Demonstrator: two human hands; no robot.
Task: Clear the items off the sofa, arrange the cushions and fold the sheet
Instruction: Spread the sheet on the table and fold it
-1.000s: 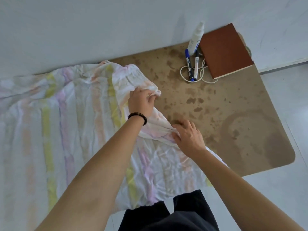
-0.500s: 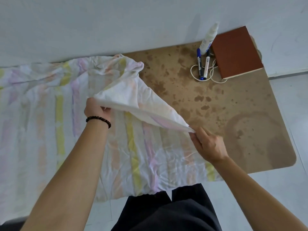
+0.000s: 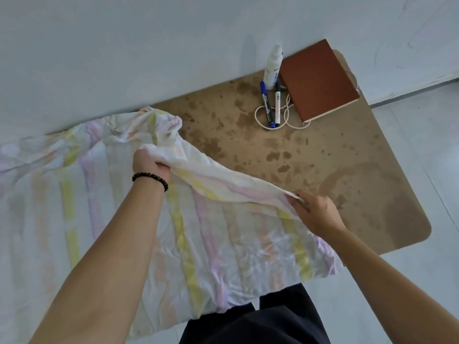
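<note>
A white sheet with pale yellow, pink and orange stripes lies spread over the left half of a stained brown surface. My left hand, with a dark bead bracelet at the wrist, grips a bunched edge of the sheet near its far right corner. My right hand pinches the same edge further right and nearer to me. Between the two hands the edge is lifted and stretched taut above the flat part of the sheet.
At the far right of the brown surface lie a brown notebook, a white spray bottle, two markers and a looped white cord. A pale wall runs behind. Light floor shows to the right and in front.
My left hand first swung left with the lifted edge, then came back right and further away. My right hand lifted the edge off the surface, and it now hangs stretched between both hands.
</note>
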